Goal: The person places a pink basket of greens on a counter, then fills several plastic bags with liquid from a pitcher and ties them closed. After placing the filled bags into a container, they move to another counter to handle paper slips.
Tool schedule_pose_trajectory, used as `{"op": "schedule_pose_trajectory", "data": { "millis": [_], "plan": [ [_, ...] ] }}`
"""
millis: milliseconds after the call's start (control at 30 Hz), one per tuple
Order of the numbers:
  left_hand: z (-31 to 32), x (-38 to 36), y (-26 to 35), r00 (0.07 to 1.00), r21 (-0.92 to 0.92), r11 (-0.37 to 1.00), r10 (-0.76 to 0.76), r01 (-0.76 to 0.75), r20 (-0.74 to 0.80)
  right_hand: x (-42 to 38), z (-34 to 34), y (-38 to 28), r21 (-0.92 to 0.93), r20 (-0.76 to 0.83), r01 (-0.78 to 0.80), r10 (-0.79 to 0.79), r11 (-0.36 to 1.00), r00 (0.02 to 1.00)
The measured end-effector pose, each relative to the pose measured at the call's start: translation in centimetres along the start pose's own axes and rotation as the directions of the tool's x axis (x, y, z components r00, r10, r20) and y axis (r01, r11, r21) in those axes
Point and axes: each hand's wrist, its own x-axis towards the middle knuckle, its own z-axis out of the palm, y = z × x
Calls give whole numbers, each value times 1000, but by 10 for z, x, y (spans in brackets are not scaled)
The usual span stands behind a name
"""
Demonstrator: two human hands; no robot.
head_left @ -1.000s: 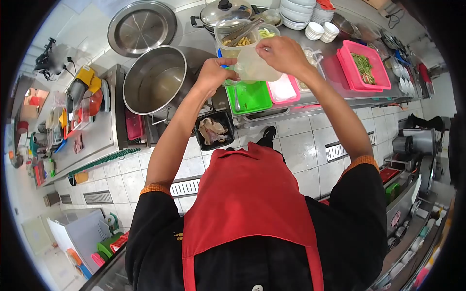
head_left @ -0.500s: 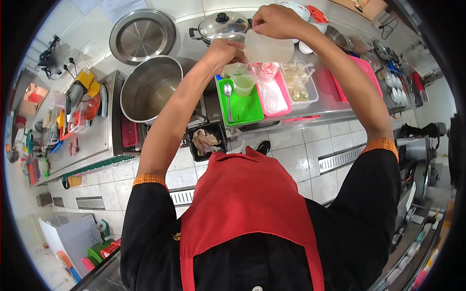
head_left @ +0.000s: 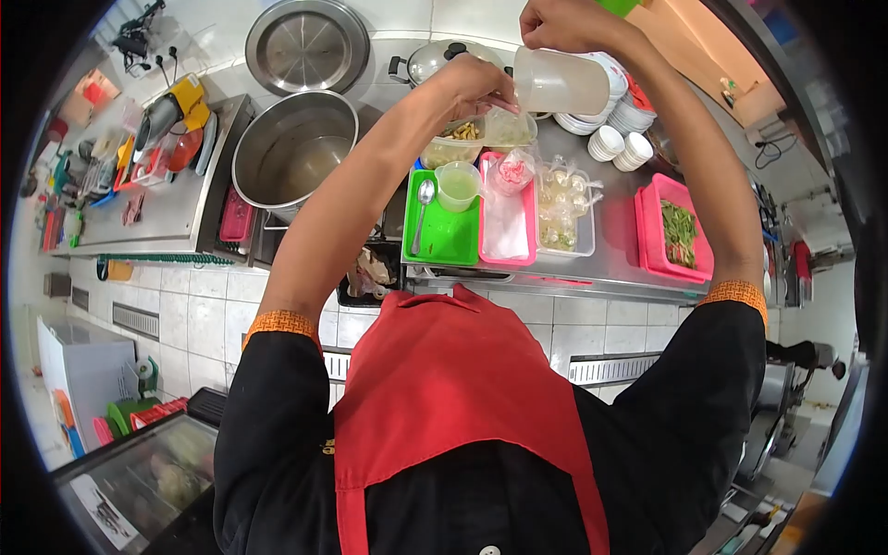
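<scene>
My right hand (head_left: 553,26) is closed around the upper part of a translucent plastic jug (head_left: 562,81), which is tipped over with its mouth to the left. Beside that mouth, my left hand (head_left: 481,85) pinches the top of a clear plastic bag (head_left: 508,128). The bag hangs over a clear tub behind the trays. Below, a green tray (head_left: 442,242) holds a spoon (head_left: 422,216) and a cup of pale green liquid (head_left: 457,188). A pink tray (head_left: 505,242) with a pink bundle (head_left: 511,174) adjoins it. To its right, a clear container (head_left: 566,215) holds several filled bags.
A large open pot (head_left: 295,153) stands left of my left forearm, below a round metal lid (head_left: 307,46). Behind my hands is a lidded pan (head_left: 442,61). Stacked white cups (head_left: 620,150) and a pink basket of green vegetables (head_left: 678,229) are on the right.
The view has shifted, bringing the pink basket's greens into sight. The jug now lies more level, its mouth at the bag. Both hands sit higher in the view.
</scene>
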Motion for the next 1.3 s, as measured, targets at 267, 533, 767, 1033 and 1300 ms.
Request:
{"op": "schedule_pose_trajectory", "data": {
  "millis": [267,533,767,1033,1300],
  "plan": [
    [17,17,28,995,86,994,-68,74,-73,22,-13,14,-108,64,77,-71,991,995],
    [19,24,37,996,67,994,-92,90,20,31,-41,-17,-269,207,70,-13,961,978],
    [-27,-3,13,996,-51,995,-85,85,8,0,-31,-30,-220,38,-221,235,950,971],
    [-129,-75,-37,998,463,885,57,-48,-4,-163,273,-93,898,115,-319,538,302,835],
    [-155,-89,-96,970,574,795,242,-196,-4,-157,408,-148,872,7,-254,508,418,861]
  ]
}}
